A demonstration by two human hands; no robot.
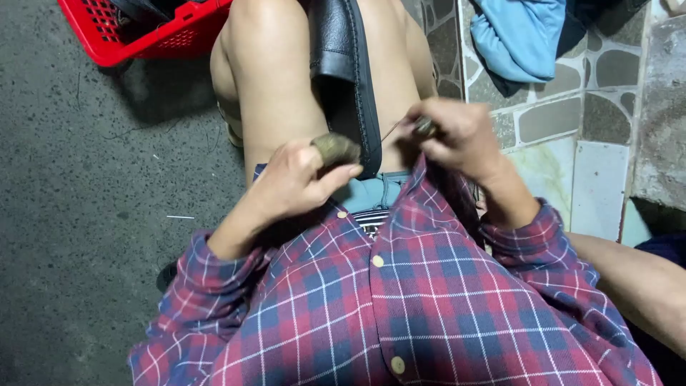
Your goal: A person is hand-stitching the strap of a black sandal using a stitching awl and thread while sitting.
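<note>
I sit with a black leather shoe (343, 64) held between my bare knees. My left hand (296, 179) has its fingers curled, and its forefinger wears a worn brownish finger guard (336, 148) beside the shoe's edge. My right hand (457, 132) is closed on a small dark tool (425, 126), with a thin thread (391, 132) running from it toward the shoe. Both hands hover just above my lap, over my red and blue plaid shirt (400, 307).
A red plastic basket (143, 32) stands on the dark concrete floor at upper left. A blue cloth (522, 36) lies on the stone-patterned tiles at upper right. Another person's bare arm (636, 279) shows at the right edge.
</note>
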